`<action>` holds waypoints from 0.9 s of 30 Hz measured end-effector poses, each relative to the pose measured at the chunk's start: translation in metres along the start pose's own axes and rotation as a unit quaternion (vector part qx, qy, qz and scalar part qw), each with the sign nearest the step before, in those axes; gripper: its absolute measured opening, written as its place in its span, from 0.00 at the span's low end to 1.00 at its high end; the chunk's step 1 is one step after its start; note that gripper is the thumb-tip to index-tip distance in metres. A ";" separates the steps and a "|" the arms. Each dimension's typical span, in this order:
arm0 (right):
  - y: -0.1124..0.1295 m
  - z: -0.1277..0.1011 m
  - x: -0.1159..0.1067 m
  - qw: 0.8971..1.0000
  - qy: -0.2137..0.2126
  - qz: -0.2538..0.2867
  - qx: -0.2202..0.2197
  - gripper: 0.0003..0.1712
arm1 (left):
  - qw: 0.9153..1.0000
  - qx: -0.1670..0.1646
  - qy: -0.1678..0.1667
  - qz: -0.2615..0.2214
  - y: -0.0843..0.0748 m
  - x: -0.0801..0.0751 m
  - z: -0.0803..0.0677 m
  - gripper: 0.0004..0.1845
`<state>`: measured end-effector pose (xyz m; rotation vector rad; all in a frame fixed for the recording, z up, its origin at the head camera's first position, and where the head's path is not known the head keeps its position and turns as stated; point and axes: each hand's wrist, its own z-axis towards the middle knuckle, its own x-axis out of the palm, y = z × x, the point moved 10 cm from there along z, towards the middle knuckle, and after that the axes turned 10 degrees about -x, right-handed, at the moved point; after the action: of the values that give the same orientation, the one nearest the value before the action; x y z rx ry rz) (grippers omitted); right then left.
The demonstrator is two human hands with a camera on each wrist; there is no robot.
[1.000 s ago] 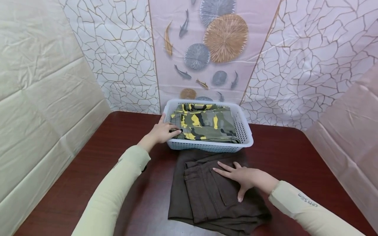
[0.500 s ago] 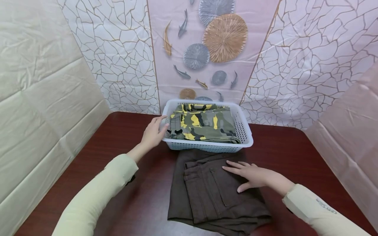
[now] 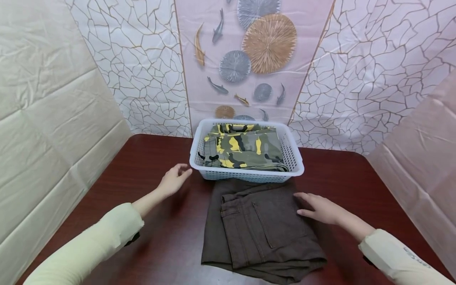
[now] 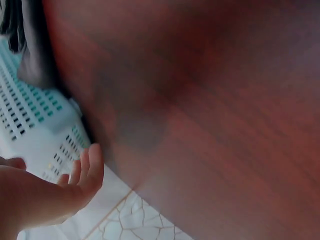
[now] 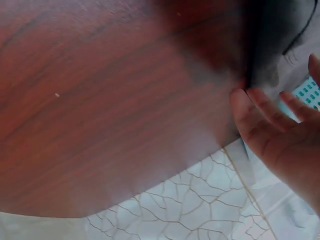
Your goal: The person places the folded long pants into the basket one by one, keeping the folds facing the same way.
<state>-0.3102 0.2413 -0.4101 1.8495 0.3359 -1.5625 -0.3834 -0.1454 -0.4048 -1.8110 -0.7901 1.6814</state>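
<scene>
Dark red bench [image 3: 356, 186] | brown trousers [image 3: 256, 229] folded flat at its middle | white basket [image 3: 249, 175] of camouflage cloth [image 3: 246, 148] just behind | right hand [image 3: 320, 208] relaxed, fingers on trousers' right edge | left hand [image 3: 173, 180] released, near basket's left corner

One basket [image 3: 294, 165], two folded trousers [image 3: 260, 231].

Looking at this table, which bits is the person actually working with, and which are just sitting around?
In use:
- folded brown trousers, touched at the right edge by the right hand
- white basket holding folded camouflage trousers
- left hand, empty, beside the basket

Just there:
- dark red table
- fish-patterned backdrop
</scene>
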 end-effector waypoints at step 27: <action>-0.051 -0.035 0.017 0.886 0.006 0.424 0.185 0.28 | 0.926 -0.196 0.245 -0.210 0.037 0.059 -0.034 0.25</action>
<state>-0.3097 0.2976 -0.4413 1.8806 -0.7416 -1.0175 -0.3447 -0.1274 -0.4688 -2.0135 -1.2322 0.7843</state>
